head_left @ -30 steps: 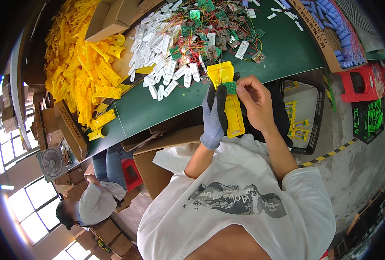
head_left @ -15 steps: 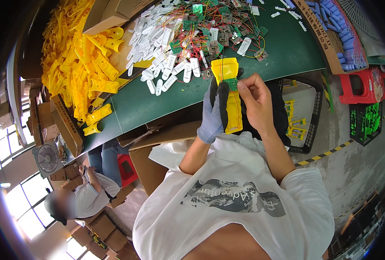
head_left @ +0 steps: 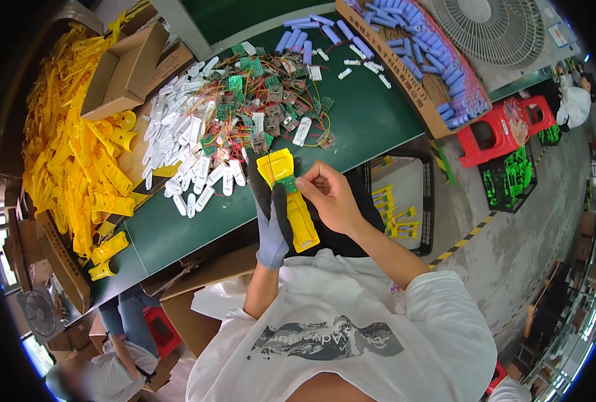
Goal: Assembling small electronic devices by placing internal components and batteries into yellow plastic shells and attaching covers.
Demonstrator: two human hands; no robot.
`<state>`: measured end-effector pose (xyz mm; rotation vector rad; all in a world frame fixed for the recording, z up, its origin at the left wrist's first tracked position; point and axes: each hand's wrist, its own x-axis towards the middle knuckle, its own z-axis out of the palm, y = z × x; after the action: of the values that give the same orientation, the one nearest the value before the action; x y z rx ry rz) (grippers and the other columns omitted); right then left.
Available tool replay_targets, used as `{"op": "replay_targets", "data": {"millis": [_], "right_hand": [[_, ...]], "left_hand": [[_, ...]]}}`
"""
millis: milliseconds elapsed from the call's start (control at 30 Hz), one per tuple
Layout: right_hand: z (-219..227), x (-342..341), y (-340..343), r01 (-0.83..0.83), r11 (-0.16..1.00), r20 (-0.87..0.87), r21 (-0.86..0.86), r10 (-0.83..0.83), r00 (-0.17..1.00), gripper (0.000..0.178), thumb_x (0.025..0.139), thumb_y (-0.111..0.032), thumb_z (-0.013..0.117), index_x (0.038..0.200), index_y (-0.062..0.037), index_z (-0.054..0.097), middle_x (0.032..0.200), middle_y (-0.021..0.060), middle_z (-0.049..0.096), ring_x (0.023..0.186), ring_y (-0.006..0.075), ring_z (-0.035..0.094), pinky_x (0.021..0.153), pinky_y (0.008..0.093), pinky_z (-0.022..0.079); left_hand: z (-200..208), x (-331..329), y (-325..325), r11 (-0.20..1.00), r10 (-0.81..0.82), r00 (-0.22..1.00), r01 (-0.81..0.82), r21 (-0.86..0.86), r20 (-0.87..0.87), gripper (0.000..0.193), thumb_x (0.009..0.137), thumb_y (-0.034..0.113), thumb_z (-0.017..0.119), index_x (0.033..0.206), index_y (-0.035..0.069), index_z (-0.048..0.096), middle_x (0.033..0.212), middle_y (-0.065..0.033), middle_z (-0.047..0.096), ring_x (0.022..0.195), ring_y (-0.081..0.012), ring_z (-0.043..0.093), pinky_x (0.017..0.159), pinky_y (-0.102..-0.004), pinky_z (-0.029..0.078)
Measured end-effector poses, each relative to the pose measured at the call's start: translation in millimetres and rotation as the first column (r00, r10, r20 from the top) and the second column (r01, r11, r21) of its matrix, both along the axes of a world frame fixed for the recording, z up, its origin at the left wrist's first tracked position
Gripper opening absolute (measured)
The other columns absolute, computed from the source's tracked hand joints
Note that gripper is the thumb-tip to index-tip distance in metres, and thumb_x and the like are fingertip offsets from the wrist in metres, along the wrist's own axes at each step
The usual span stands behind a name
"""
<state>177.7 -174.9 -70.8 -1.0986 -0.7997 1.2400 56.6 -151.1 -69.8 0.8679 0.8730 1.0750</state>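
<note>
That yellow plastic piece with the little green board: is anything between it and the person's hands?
No. The gloved left hand already grips the yellow plastic piece, and the bare right hand pinches the green board at its top; nothing visible sits between.

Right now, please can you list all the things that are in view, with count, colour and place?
yellow housing: one, yellow, held over the table edge
small circuit board: one, green, on the yellow housing
green table: one, green, upper middle
yellow plastic shells: many, yellow, heap at left
white plastic parts: many, white, beside the yellow heap
wired circuit boards: many, green with coloured wires, table centre
blue cylinders: many, blue, in a cardboard tray at upper right
red stool: one, red, on the floor at right
left hand: gloved, grey and black, holds the housing
right hand: bare, fingertips at the board
</note>
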Motion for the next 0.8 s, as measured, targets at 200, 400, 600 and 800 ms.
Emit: {"op": "replay_targets", "data": {"millis": [200,400,600,800], "right_hand": [[7,66,32,0.159,0.974,0.518,0.163,-0.221,0.826,0.018,0.09,-0.018,0.061,0.088,-0.0006,0.065,0.073,0.0039,0.064,0.065,0.0067,0.054,0.06,0.0243,0.045],[13,159,129,0.181,0.976,0.889,0.122,-0.189,0.417,0.02,0.085,-0.025,0.065,0.091,-0.0066,0.068,0.078,0.0073,0.068,0.069,0.0205,0.065,0.066,0.0315,0.05],[21,144,196,0.085,0.993,0.946,0.08,-0.103,0.306,0.016,0.081,-0.024,0.066,0.087,-0.0105,0.071,0.081,0.0069,0.071,0.076,0.023,0.068,0.068,0.0337,0.051],[41,105,245,-0.051,0.997,0.982,0.058,-0.047,0.185,0.016,0.081,-0.026,0.065,0.087,-0.013,0.072,0.081,0.0066,0.071,0.078,0.0248,0.068,0.07,0.0356,0.052]], "left_hand": [[15,-17,15,0.999,-0.036,0.998,0.035,0.017,0.058,0.045,0.099,0.017,0.042,0.141,0.014,0.027,0.102,-0.016,0.058,0.064,-0.022,0.065,0.054,-0.0345,0.057],[-8,-32,25,0.998,-0.031,0.988,0.021,0.067,0.152,0.042,0.098,0.013,0.043,0.139,0.015,0.032,0.112,-0.0187,0.057,0.082,-0.02,0.064,0.06,-0.0333,0.058],[-19,-35,25,1.0,-0.011,0.997,0.01,0.013,0.08,0.028,0.098,0.021,0.049,0.123,0.011,0.04,0.103,-0.0137,0.059,0.063,-0.0187,0.064,0.054,-0.0302,0.056],[-11,-32,26,0.995,-0.1,0.994,0.1,0.016,0.031,0.049,0.099,0.017,0.042,0.145,0.015,0.025,0.102,-0.0164,0.059,0.061,-0.0185,0.062,0.055,-0.0303,0.056]]}}
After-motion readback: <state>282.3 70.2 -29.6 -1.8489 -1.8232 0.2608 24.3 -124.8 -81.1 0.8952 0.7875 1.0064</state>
